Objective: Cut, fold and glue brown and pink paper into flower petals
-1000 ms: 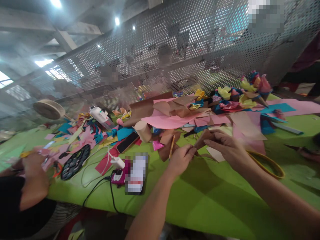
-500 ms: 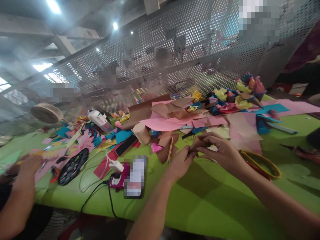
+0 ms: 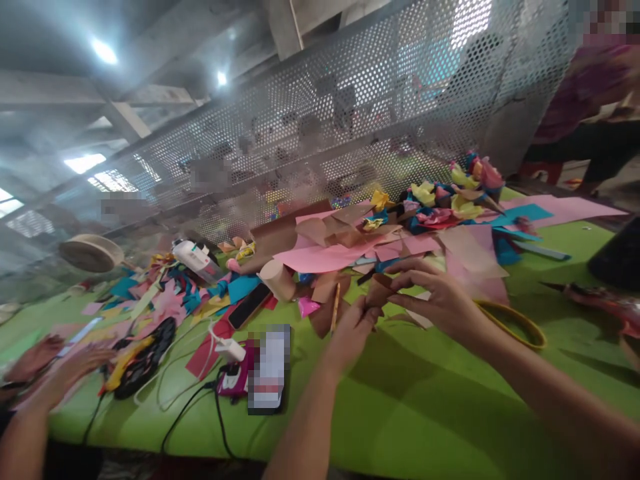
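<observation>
A small curled piece of brown paper (image 3: 379, 291) is held between my two hands above the green table. My left hand (image 3: 354, 328) pinches its lower edge with closed fingers. On its right side, my right hand (image 3: 431, 292) grips the paper between thumb and fingers. Just left of my hands, a pencil (image 3: 336, 307) lies on brown paper scraps (image 3: 321, 320). Beyond them is a heap of pink paper (image 3: 330, 252) and other coloured sheets. A yellow loop (image 3: 517, 328) rests by my right wrist.
A cardboard roll (image 3: 277, 280), a dark phone (image 3: 250, 305), a magenta power strip (image 3: 235, 381) with cables and a blurred-out phone (image 3: 270, 373) lie to the left. Another person's hand (image 3: 75, 373) is near a black tray (image 3: 150, 360). Crumpled paper flowers (image 3: 465, 193) stand at the back right.
The brown paper now shows between my hands, its curl turned into view. The other person's hand moved right, and a yellow tool now shows at the black tray. The view shifted slightly.
</observation>
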`<state>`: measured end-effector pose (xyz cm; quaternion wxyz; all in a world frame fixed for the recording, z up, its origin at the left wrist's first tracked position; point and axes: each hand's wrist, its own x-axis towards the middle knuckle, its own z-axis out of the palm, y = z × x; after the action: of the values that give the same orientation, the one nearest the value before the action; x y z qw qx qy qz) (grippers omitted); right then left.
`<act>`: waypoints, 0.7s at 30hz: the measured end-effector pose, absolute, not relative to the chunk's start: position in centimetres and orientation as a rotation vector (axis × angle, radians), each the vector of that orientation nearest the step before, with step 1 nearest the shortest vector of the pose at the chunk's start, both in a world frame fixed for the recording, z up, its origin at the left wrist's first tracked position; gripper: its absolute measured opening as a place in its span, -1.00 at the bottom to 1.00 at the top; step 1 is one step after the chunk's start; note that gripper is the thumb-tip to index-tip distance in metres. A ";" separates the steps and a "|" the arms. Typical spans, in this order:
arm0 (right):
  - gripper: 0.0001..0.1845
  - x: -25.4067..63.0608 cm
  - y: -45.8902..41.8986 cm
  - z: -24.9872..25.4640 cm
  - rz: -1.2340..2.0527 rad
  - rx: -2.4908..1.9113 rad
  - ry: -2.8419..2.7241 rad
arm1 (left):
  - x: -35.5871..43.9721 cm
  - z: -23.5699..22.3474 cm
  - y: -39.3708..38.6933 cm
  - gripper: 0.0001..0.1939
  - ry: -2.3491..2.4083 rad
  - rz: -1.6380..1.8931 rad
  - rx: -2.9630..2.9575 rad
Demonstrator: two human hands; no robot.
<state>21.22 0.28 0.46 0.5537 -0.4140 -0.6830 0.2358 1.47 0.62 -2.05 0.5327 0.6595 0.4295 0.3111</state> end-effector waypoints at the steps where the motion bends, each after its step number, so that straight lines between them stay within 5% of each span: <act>1: -0.79 21.2 0.4 0.4 0.550 -0.984 -1.608 | 1.4 -2.0 0.6 -0.76 1.025 0.735 1.568; 21: -0.69 22.0 1.6 -0.5 0.651 -1.087 -1.535 | 0.8 -1.3 1.3 -0.70 1.178 0.773 1.786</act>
<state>21.99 1.61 -0.49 0.5443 -0.4582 -0.6470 0.2744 0.79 1.28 -1.28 0.4200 0.7124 0.4699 0.3085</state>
